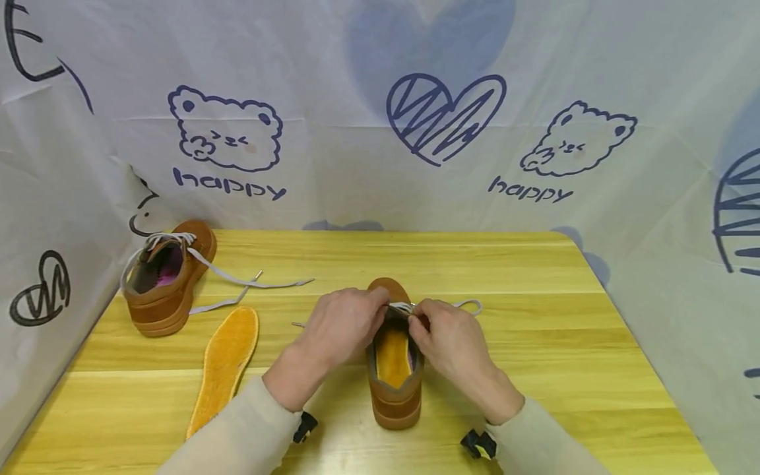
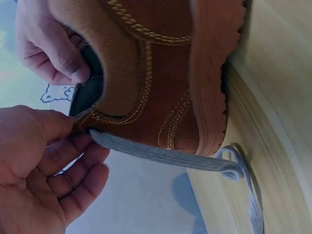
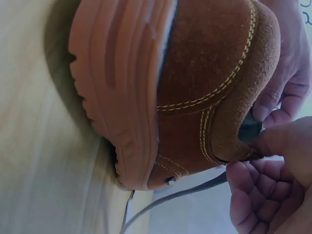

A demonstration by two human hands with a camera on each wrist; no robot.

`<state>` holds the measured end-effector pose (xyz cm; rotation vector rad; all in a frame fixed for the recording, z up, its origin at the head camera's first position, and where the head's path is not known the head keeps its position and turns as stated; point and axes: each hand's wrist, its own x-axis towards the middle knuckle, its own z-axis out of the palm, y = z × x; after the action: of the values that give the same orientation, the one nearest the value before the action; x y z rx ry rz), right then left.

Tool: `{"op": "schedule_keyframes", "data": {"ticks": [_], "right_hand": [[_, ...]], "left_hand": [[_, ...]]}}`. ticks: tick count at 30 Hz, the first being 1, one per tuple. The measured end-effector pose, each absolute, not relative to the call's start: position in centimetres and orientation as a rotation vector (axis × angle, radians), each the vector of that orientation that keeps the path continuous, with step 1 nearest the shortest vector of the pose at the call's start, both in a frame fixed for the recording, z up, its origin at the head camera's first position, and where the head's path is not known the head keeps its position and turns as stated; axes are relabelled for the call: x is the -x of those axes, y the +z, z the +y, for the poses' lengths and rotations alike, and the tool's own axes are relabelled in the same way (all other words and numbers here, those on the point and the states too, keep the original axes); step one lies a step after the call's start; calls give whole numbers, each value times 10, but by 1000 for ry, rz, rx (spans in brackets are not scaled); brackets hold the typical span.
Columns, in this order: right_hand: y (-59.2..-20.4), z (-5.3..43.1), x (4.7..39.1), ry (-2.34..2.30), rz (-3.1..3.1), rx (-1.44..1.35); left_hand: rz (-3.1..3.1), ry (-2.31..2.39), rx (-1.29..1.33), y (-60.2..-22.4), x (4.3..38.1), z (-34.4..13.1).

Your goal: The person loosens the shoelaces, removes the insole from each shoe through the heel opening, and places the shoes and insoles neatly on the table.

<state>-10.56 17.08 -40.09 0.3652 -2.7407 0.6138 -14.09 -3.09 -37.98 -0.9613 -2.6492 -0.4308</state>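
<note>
A brown lace-up shoe (image 1: 396,410) stands on the table in the head view, heel towards me, an orange insole (image 1: 392,359) lying inside it. My left hand (image 1: 347,324) pinches the left edge of its lacing flap near the collar. On the opposite side, my right hand (image 1: 454,340) pinches the matching flap edge between thumb and index finger. Between the hands the dark tongue (image 2: 90,90) shows in the left wrist view. A loose grey shoelace (image 2: 156,155) runs from the flap down to the table. Its other end (image 3: 190,191) trails on the right side.
Back left stands a second brown shoe (image 1: 157,313), its laces (image 1: 231,277) spread loose over the wooden table (image 1: 534,369). Another orange insole (image 1: 228,356) lies between that shoe and my left forearm. A printed white cloth (image 1: 332,165) hangs behind and beside the table.
</note>
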Motion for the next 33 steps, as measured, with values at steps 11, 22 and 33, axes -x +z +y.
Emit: {"op": "schedule_keyframes", "data": {"ticks": [11, 22, 33], "right_hand": [[-395, 160, 116, 523, -2874, -374], [-400, 158, 120, 561, -2789, -416], [-400, 161, 120, 595, -2802, -384]], "left_hand": [[-2626, -388, 864, -382, 138, -31], [-2572, -446, 892, -373, 103, -20], [-2765, 4, 1023, -374, 84, -7]]}}
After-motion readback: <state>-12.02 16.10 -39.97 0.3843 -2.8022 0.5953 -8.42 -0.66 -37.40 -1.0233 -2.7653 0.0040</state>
